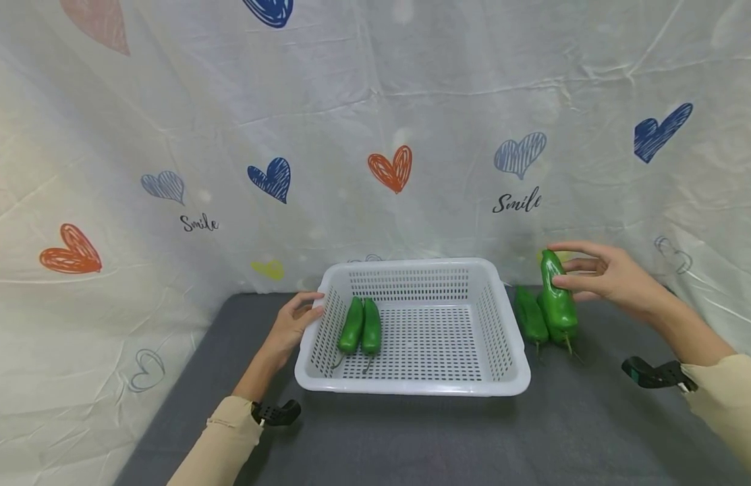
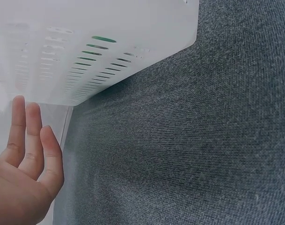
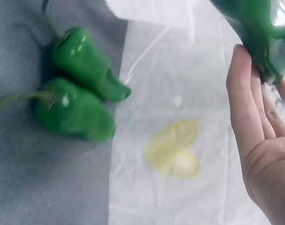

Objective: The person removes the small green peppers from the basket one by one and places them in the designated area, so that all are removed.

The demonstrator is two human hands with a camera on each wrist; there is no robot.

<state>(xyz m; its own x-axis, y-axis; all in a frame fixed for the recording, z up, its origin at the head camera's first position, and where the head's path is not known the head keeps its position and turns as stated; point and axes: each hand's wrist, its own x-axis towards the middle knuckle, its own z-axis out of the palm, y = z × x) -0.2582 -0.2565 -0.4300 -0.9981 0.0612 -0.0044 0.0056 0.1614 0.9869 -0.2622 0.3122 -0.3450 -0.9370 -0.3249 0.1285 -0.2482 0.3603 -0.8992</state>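
My right hand (image 1: 612, 277) pinches a glossy green pepper (image 1: 556, 290) between thumb and fingers, its stem pointing down. The held pepper is above two other green peppers, which lie on the cloth right of the white basket (image 1: 411, 387); the right wrist view shows a front pepper (image 3: 76, 112) and a back pepper (image 3: 88, 63). Inside the basket, at its left end, lie a left pepper (image 1: 352, 327) and a right pepper (image 1: 372, 328), side by side. My left hand (image 1: 292, 325) rests fingertips at the basket's left rim; in the left wrist view, several fingers (image 2: 33, 136) stand loosely extended beside its wall.
A dark grey cloth (image 1: 411, 439) covers the table under the basket. Behind hangs a pale sheet (image 1: 326, 223) printed with hearts and lettering, close to the basket's far edge. Each wrist bears a black strap with a small device.
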